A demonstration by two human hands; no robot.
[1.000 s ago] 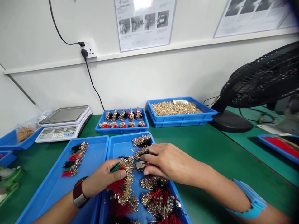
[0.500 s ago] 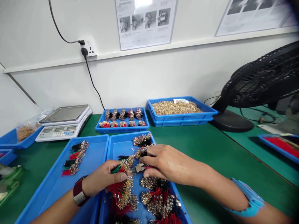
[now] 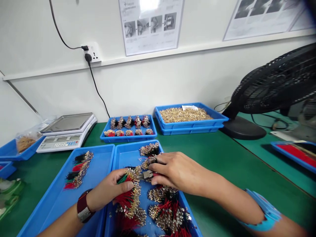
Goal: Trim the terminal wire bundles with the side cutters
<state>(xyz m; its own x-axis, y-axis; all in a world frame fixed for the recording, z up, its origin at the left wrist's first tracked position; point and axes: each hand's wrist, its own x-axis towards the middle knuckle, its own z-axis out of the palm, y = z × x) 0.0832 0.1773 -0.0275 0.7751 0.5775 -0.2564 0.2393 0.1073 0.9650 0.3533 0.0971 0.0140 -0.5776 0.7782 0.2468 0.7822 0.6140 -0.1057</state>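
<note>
My left hand (image 3: 108,189) is closed round a bundle of red and green wires with gold terminals (image 3: 128,194), held over the right-hand blue tray (image 3: 123,158). My right hand (image 3: 177,172) grips small pliers (image 3: 147,175), whose jaws point left at the top of the bundle. More wire bundles (image 3: 168,210) lie in the tray under and in front of both hands. A watch sits on my left wrist, and a blue band on my right forearm.
A second blue tray (image 3: 98,171) on the left holds a few wire bundles (image 3: 79,169). Behind stand a tray of sorted bundles (image 3: 129,126), a tray of gold terminals (image 3: 185,115), a scale (image 3: 65,130) and a black fan (image 3: 276,89) on the green table.
Hardly anything has moved. Both hands stay over the right tray with the pliers at the bundle's top; the view has shifted slightly.
</note>
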